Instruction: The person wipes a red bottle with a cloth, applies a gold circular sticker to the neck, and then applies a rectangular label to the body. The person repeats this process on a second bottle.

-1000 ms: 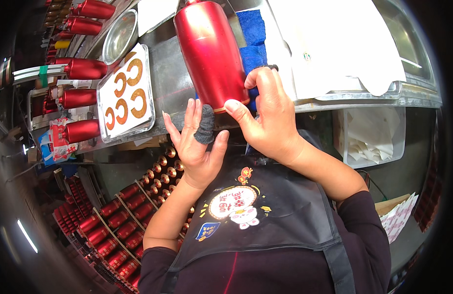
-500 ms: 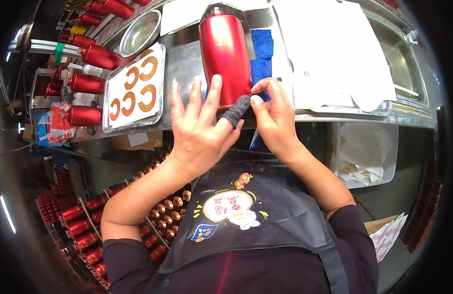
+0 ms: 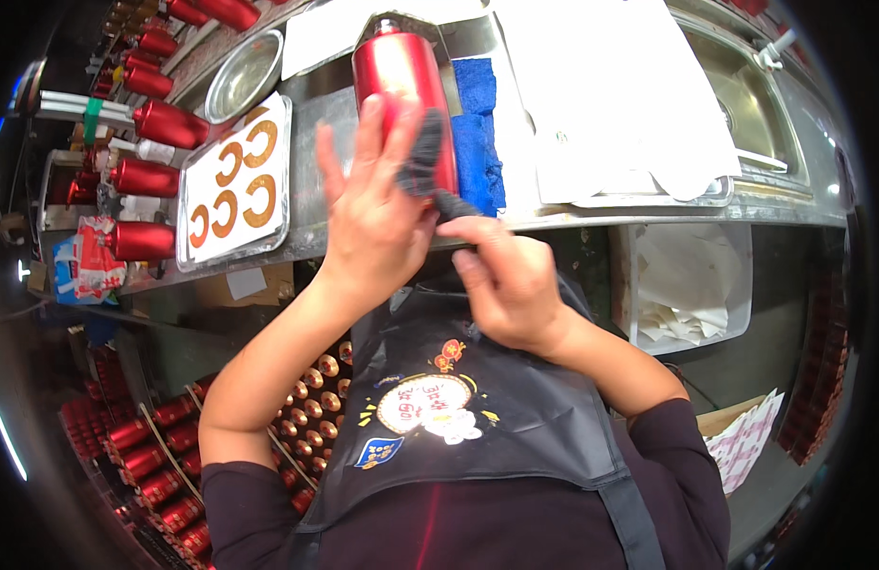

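A red metallic bottle (image 3: 392, 68) lies with its neck pointing away from me, in the middle of the bench. Over its near end my left hand (image 3: 373, 204) is open, fingers stretched out; whether it touches the bottle I cannot tell. A dark grey knitted finger sleeve (image 3: 420, 157) covers its index finger. At its thumb is a second dark grey finger sleeve (image 3: 451, 204), whose end my right hand (image 3: 511, 280) pinches between bent fingers. The right fingertips are partly hidden.
A blue cloth (image 3: 476, 142) lies right of the bottle. Left stands a tray (image 3: 286, 204) with gold C-shaped pieces on white paper, near a metal bowl (image 3: 245, 76) and several red bottles (image 3: 145, 178). White sheets (image 3: 611, 104) lie before a sink (image 3: 744, 104) at right.
My left hand has turned upward over the bottle's near end. The right hand has come down and nearer to me, now pulling at a sleeve by the left thumb. The view has shifted slightly.
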### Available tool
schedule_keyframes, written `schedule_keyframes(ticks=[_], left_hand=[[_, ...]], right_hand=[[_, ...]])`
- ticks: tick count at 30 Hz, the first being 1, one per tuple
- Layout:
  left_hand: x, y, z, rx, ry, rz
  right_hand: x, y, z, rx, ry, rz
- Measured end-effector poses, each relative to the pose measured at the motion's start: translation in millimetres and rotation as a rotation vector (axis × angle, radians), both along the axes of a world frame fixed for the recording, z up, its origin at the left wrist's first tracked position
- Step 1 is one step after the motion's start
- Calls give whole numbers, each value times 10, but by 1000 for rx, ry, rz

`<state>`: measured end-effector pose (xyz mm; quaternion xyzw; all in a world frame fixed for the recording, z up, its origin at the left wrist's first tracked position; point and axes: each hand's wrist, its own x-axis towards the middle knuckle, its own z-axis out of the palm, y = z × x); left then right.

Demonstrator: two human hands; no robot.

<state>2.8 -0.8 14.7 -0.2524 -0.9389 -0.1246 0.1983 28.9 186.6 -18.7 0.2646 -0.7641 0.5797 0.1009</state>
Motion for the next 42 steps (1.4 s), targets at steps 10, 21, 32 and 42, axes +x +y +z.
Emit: schedule_keyframes(ticks=[10,21,32,42], left_hand=[[170,-194,-427,415,-120,148],[142,-218,-423,389,-123,143],[85,-141,-394,387,-89,63],[117,-87,-354,458,-113,75]], right_hand=[[126,-35,-137,-27,-345,-42],[82,20,-28,255,-26,-116],[-189,3,296,120,53,93],[-1575,1706,-75,971,-489,-518]])
